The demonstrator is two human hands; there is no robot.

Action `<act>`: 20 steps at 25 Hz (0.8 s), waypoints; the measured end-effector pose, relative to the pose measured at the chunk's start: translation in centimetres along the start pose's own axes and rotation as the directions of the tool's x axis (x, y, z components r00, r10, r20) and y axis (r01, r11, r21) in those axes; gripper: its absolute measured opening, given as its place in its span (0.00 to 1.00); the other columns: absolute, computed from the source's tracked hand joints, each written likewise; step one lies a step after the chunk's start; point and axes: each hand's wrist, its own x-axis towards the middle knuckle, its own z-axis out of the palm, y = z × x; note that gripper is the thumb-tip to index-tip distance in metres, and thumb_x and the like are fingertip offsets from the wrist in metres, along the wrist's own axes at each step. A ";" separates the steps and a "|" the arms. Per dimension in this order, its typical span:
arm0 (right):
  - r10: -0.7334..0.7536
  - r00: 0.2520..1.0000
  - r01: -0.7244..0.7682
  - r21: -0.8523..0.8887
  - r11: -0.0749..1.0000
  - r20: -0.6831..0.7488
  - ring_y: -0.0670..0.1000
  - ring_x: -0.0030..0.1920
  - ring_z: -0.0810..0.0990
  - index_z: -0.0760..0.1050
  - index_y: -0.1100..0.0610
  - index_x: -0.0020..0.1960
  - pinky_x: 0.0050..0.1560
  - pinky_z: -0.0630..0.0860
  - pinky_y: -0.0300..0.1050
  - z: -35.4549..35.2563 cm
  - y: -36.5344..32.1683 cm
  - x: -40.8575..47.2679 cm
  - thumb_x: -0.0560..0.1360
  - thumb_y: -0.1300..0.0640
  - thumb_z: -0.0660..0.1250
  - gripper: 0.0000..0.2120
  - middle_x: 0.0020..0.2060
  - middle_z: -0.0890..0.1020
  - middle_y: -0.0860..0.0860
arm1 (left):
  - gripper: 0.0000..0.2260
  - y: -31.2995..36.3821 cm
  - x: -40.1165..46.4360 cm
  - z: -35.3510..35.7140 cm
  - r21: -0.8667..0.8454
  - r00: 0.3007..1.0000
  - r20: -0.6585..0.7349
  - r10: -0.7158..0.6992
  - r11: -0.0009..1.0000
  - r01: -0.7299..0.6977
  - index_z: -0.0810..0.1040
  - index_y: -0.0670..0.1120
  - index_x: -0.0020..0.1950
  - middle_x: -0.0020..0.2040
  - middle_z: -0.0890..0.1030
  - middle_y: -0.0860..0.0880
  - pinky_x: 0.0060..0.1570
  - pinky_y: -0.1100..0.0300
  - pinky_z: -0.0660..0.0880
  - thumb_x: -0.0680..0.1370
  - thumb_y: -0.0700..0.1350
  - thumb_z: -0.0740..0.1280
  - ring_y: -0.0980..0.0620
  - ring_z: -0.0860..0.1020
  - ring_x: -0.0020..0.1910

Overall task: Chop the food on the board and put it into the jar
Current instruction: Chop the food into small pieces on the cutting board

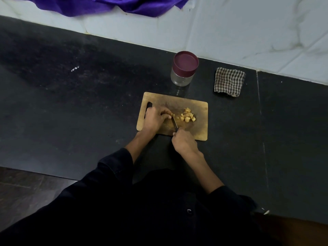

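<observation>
A wooden chopping board (pixel 198 128) lies on the black counter. Several yellow chopped pieces (pixel 187 115) sit in a small heap on its middle. My left hand (pixel 154 118) rests on the board's left part and pinches a small piece of food (pixel 173 115) at its fingertips. My right hand (pixel 184 142) grips the knife's handle at the board's near edge; the thin blade (pixel 175 122) points away from me, its edge right beside the pinched piece. A clear glass jar (pixel 182 78) with a maroon lid (pixel 185 61) on it stands behind the board.
A folded checked cloth (pixel 229 81) lies to the right of the jar. White tiled wall (pixel 248 32) runs behind the black counter (pixel 71 103), with purple fabric (pixel 110 5) hanging at the top. The counter's near edge is at lower left, above a dark floor.
</observation>
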 end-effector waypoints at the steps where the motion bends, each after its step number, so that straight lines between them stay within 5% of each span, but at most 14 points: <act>1: 0.010 1.000 -0.011 0.030 0.999 0.026 0.56 0.50 0.79 0.70 0.59 0.61 0.45 0.78 0.53 -0.2 0.0 0.2 0.83 0.52 0.56 0.13 0.52 0.78 0.56 | 0.05 -0.1 0.0 0.0 -0.003 1.000 0.004 0.002 1.000 -0.002 0.84 0.42 0.45 0.44 0.84 0.50 0.51 0.70 0.74 0.72 0.35 0.71 0.59 0.80 0.45; 5: 0.042 0.993 -0.071 0.268 0.961 0.113 0.54 0.41 0.80 0.68 0.57 0.65 0.27 0.76 0.45 -0.1 0.8 0.3 0.83 0.49 0.55 0.15 0.50 0.78 0.56 | 0.05 -0.2 -0.1 -0.1 -0.032 1.000 0.012 0.025 0.999 -0.024 0.84 0.41 0.46 0.44 0.84 0.49 0.50 0.72 0.74 0.72 0.35 0.71 0.59 0.80 0.45; 11: 0.055 0.991 -0.114 0.559 0.822 0.120 0.50 0.27 0.71 0.70 0.57 0.60 0.26 0.70 0.44 0.1 1.8 0.3 0.82 0.49 0.57 0.13 0.35 0.73 0.53 | 0.05 -0.3 -0.3 -0.2 -0.031 0.998 0.017 0.061 0.998 -0.060 0.84 0.40 0.46 0.45 0.84 0.47 0.49 0.73 0.74 0.72 0.35 0.71 0.58 0.80 0.45; 17: 0.016 0.995 -0.068 0.574 0.816 0.095 0.49 0.25 0.70 0.70 0.55 0.60 0.24 0.69 0.43 -0.3 2.9 -0.5 0.83 0.50 0.57 0.11 0.34 0.72 0.52 | 0.07 -0.7 -0.5 0.1 -0.022 0.998 0.021 0.067 0.998 -0.066 0.83 0.40 0.50 0.48 0.84 0.46 0.54 0.64 0.76 0.72 0.34 0.70 0.55 0.81 0.49; 20: -0.015 0.999 -0.002 0.466 0.885 0.032 0.50 0.29 0.74 0.70 0.56 0.61 0.23 0.70 0.42 -0.2 2.8 -0.7 0.83 0.49 0.56 0.13 0.40 0.75 0.54 | 0.15 -0.5 -0.6 -0.1 -0.057 1.000 0.029 0.012 0.998 -0.010 0.78 0.43 0.59 0.48 0.84 0.48 0.52 0.67 0.76 0.73 0.34 0.70 0.57 0.81 0.48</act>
